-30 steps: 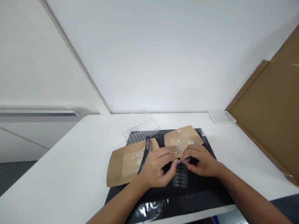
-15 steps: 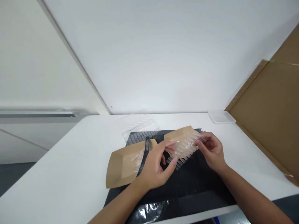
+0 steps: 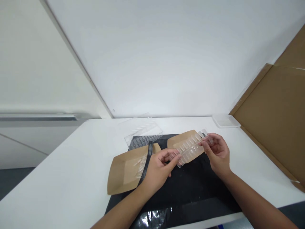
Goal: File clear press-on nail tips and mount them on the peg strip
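Observation:
A clear plastic strip of false nail tips spans the gap between my hands, above the right-hand kraft paper tray. My left hand pinches its lower left end between thumb and fingers. My right hand grips its upper right end. Under my left forearm lies a second kraft paper tray holding several clear tips. A black strap runs across that tray's edge, close to my left hand.
A black glossy mat lies beneath the trays on the white table. A clear plastic case sits at the mat's far edge, with a small clear tray behind it to the right. A brown cardboard panel stands at the right.
My hands have moved apart from their close pinch, raising the nail strip off the mat. The strip has turned flatter, and my left hand now holds its lower end.

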